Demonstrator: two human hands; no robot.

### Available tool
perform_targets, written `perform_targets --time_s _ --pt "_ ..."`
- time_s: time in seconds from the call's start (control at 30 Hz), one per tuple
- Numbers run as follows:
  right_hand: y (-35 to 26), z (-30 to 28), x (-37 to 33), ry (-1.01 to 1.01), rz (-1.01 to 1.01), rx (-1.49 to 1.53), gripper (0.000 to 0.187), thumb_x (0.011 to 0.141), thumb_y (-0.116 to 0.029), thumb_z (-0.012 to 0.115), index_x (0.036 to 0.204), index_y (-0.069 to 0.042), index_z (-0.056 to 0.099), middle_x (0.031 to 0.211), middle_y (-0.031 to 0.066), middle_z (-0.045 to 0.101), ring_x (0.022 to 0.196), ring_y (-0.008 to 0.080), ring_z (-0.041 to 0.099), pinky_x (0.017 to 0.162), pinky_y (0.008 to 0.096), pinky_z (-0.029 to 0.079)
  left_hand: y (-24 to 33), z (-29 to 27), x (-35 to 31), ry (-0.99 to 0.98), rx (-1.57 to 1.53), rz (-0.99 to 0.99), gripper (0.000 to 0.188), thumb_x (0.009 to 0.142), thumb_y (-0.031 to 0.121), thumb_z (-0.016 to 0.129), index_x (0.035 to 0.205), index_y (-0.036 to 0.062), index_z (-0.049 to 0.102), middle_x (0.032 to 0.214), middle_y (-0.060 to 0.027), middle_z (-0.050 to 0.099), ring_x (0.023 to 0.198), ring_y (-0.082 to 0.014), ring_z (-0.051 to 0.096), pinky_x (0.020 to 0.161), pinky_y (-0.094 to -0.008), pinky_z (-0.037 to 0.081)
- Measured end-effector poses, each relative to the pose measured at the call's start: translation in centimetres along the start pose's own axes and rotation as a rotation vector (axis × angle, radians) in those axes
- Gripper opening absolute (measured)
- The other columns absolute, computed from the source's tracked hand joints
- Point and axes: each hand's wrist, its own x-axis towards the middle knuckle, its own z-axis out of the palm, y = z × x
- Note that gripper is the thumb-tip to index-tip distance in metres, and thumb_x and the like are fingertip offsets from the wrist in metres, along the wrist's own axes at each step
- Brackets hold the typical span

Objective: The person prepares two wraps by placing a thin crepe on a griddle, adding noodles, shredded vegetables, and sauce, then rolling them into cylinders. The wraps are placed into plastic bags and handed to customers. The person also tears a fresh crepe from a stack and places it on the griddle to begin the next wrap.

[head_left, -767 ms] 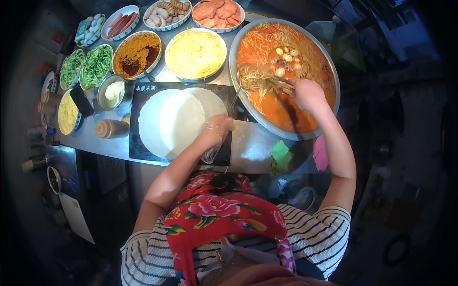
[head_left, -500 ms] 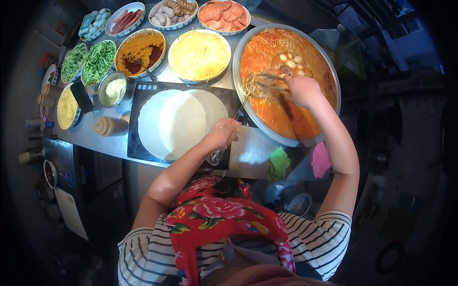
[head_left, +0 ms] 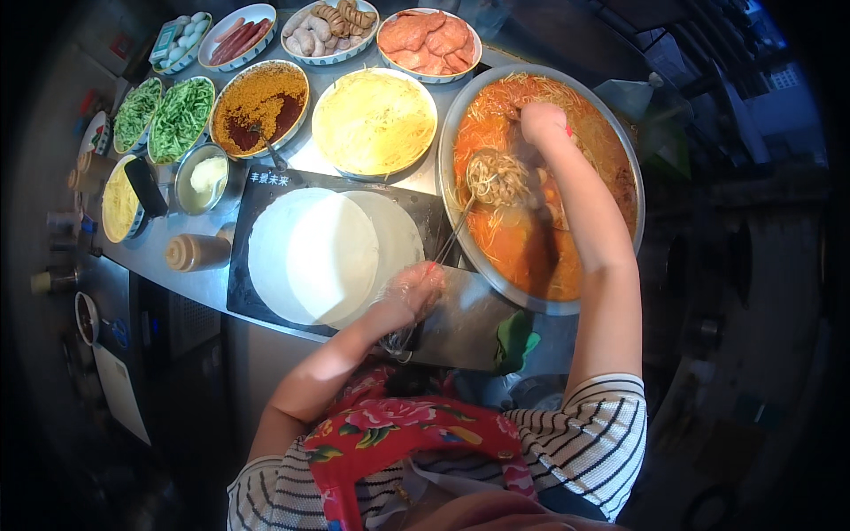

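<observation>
My left hand point(head_left: 416, 288), in a loose clear plastic glove, is closed round the thin handle of a strainer point(head_left: 457, 232). The strainer's basket, over the near left part of a big metal pot point(head_left: 639, 208), carries a heap of pale brown strips point(head_left: 498, 180). Red-orange broth with shredded food fills the pot. My right hand point(head_left: 542, 122) is closed above its far side, beyond the strainer. The tongs it held a moment ago are mostly hidden by the hand. Left of the pot, white round sheets point(head_left: 310, 257) overlap on a black board point(head_left: 241, 292).
Bowls of shredded yellow food point(head_left: 374, 121), brown crumbs in dark sauce point(head_left: 261, 102), cut greens point(head_left: 181, 121) and orange-red slices point(head_left: 427, 42) line the back. A squeeze bottle point(head_left: 197, 252) lies beside the board. A green cloth point(head_left: 513, 342) is at the counter's front edge.
My right hand has moved to the pot's far side, away from the strainer. The strainer's heap now shows uncovered. My left hand has stayed at the strainer's handle.
</observation>
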Motion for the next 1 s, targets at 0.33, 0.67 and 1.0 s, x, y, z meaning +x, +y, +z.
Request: perform_targets --time_s 0.33,0.67,1.0 --pt "6.1 -6.8 -16.4 0.266 -0.115 0.14 0.04 0.088 -0.019 0.069 0.127 -0.011 0.065 0.103 0.0165 0.072 0.098 0.0353 0.069 0.085 0.0452 0.055 0.0 -0.6 3.0 -0.088 -0.163 0.075 0.029 0.104 0.037 0.056 0.094 0.0103 0.059 0.058 0.0055 0.045 0.043 -0.0051 0.036 0.038 -0.0228 0.027" --pt "1.7 -1.7 -21.1 0.069 -0.167 0.095 0.032 0.09 -0.016 0.063 0.121 -0.01 0.066 0.104 0.0175 0.07 0.094 0.0367 0.07 0.078 0.0481 0.057 -1.3 -2.2 2.2 -0.087 0.093 0.066 0.03 0.106 0.034 0.051 0.094 0.0076 0.06 0.068 -0.001 0.054 0.06 -0.0123 0.05 0.056 -0.0284 0.039" --pt "-0.7 2.9 -28.2 0.372 0.024 0.428 0.05 0.092 -0.019 0.066 0.14 -0.014 0.055 0.102 0.017 0.066 0.082 0.0368 0.07 0.073 0.047 0.057 6.8 -0.9 -4.0 -0.016 1.136 0.171 0.029 0.105 0.029 0.044 0.102 0.0037 0.057 0.091 -0.0282 0.063 0.093 -0.0506 0.059 0.08 -0.0559 0.045"
